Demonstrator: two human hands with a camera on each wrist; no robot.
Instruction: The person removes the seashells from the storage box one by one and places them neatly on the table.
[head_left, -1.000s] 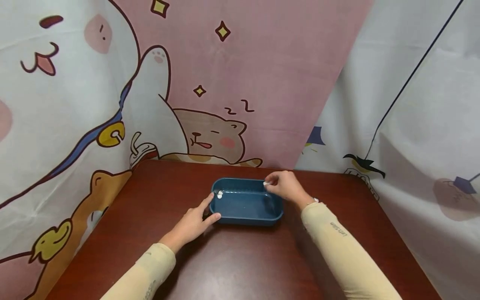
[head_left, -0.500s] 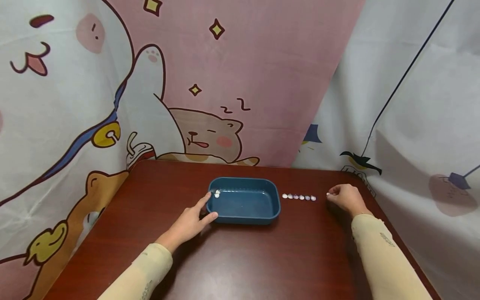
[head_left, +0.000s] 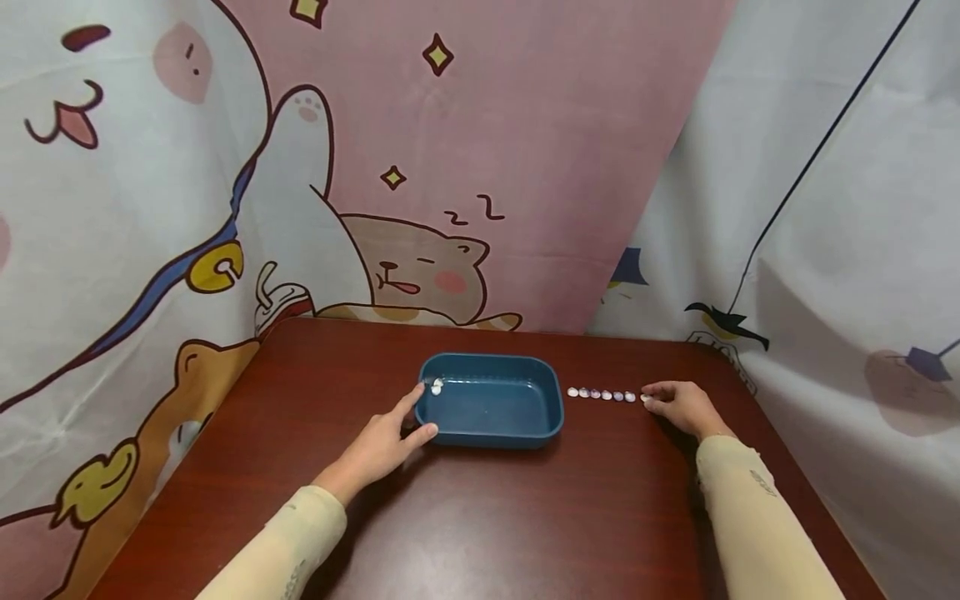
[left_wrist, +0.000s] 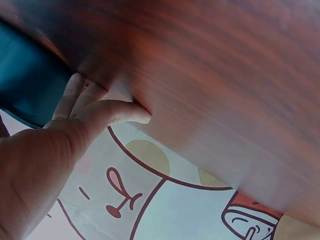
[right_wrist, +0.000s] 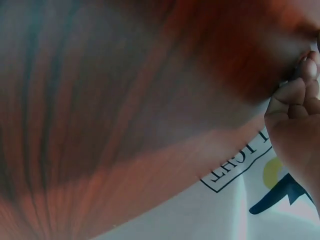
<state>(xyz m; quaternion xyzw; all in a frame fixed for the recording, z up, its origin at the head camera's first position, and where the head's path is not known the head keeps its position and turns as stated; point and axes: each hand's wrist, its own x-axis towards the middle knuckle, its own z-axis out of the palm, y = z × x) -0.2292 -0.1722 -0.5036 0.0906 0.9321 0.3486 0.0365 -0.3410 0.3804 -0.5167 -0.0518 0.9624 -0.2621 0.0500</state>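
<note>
A blue rectangular tray (head_left: 495, 441) sits on the table, with a few small white shell-like pieces (head_left: 437, 387) in its back left corner. My left hand (head_left: 377, 450) rests against the tray's left side, index finger and thumb spread along the rim. To the right of the tray runs a straight row of small white and purplish shell-like pieces (head_left: 607, 395). At that row's right end, my right hand (head_left: 682, 408) pinches one more white shell-like piece (head_left: 645, 398) down at the table surface. In the right wrist view the fingers (right_wrist: 290, 95) mostly hide this piece.
The dark red wooden table (head_left: 480, 525) spreads in front of and around the tray. A cloth printed with cartoon animals (head_left: 480, 125) hangs behind the table and along its sides.
My right hand has carried a white piece from above the tray's right back edge out past the row, then slightly left to the row's end. My left hand has stayed at the tray.
</note>
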